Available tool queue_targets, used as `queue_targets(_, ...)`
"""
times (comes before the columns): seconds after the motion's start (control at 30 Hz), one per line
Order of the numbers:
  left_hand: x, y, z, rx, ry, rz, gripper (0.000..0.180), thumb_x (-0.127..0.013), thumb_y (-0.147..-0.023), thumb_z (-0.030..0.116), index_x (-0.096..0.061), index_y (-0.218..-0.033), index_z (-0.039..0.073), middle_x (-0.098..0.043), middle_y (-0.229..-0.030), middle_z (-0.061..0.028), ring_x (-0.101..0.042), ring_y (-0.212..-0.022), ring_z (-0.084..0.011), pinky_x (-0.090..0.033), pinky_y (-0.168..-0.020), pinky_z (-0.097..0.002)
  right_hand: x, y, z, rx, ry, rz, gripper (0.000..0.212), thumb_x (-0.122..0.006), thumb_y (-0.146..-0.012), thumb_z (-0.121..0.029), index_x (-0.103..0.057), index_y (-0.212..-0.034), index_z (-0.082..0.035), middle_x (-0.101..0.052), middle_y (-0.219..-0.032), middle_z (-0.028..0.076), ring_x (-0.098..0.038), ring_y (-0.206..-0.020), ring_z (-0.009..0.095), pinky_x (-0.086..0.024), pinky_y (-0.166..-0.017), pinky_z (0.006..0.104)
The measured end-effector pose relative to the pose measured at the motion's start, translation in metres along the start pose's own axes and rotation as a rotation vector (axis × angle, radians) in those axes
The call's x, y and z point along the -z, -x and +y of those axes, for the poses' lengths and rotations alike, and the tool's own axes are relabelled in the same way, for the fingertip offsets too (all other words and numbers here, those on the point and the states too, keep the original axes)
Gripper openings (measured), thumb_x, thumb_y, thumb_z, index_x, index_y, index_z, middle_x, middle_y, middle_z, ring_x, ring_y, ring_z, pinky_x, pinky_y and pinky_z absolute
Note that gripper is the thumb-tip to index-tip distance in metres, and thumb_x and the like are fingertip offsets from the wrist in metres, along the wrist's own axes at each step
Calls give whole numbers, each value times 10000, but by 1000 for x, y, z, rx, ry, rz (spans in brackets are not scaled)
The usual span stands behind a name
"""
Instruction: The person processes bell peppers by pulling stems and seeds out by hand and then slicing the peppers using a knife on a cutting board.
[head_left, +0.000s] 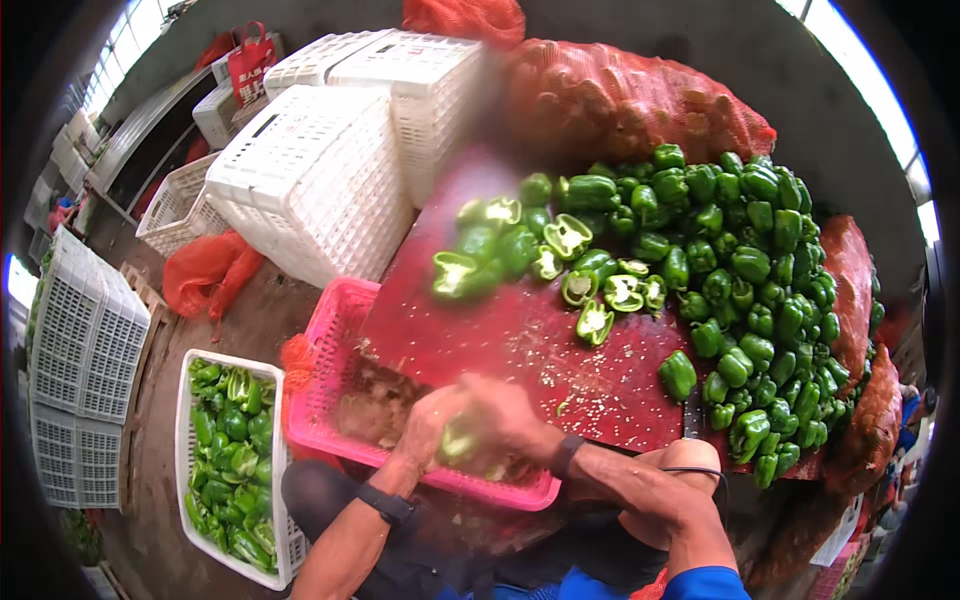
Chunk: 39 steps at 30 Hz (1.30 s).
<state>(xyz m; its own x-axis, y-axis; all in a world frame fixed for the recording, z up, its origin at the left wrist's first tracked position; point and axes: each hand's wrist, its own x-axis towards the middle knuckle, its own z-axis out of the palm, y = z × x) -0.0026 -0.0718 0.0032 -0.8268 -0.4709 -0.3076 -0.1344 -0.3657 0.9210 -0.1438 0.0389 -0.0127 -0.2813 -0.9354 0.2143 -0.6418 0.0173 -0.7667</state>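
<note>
My left hand (pixel 432 424) is closed round a cut green bell pepper (pixel 457 441), its pale inside partly showing. Close against it is my right hand (pixel 512 415), whose fingers are smeared, so what they hold does not show. Both hands are over a pink plastic basket (pixel 318 388) with brownish-white scraps (pixel 378 408) in the bottom. Beyond them, pepper halves (pixel 594 322) lie cut side up on a red board (pixel 520 345) strewn with seeds, and more halves at its left are blurred.
Whole green peppers (pixel 750 265) are heaped on the right of the board. Full red mesh sacks (pixel 640 100) stand behind and beside them. A white crate of pepper pieces (pixel 186 470) sits on the floor at left. Stacked white crates (pixel 300 190) rise behind the pink basket.
</note>
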Motion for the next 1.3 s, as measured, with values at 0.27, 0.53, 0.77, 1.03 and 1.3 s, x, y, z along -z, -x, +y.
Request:
queue_targets(0.27, 13, 5, 30, 139, 731, -94, 579, -572, -829, 84, -463, -1389, -18, -619, -1240, -187, -682, -1022, -339, -637, -644, -470, 42, -33, -26, -549, -932, 13, 324, -461, -921, -130, -629, -1130, 52, -667, -983, 106, -630, -876, 169, -536, -775, 315)
queue_targets(0.53, 32, 0, 18, 7, 723, 22, 601, -565, -802, 14, -442, -1390, 2, -608, -1244, -215, -675, -1026, -368, -628, -668, -500, 61, -37, 1, -219, -149, 31, 217, -497, -890, -113, -646, -1010, -11, -672, -818, 129, -655, -713, 236, -522, -638, 342)
queue_targets(0.77, -12, -17, 11, 113, 567, 206, 302, -509, -1028, 257, -615, -1179, 17, -692, -1045, -92, -683, -861, -177, -570, -729, -312, 64, -32, -24, -296, -513, -249, 540, -644, -956, -269, -495, -1389, 17, -677, -1123, 118, -628, -991, 180, -520, -847, 336)
queue_targets(1.03, 14, -8, 0, -95, -951, 274, 255, -593, -855, 231, -598, -749, -1, -606, -691, -235, -646, -700, -416, -516, -611, -495, 20, -36, -32, -315, -33, -61, 667, -758, -785, -228, -512, -1357, 9, -606, -1272, 211, -622, -1152, 308, -536, -929, 439)
queue_targets(1.3, 24, 2, -17, -140, -1093, -219, 201, -639, -794, 179, -564, -842, -1, -612, -699, -222, -654, -663, -392, -512, -561, -514, 16, -55, 23, -65, 432, 25, 772, -744, -738, -140, -441, -1437, -11, -603, -1103, 211, -581, -1012, 381, -489, -909, 460)
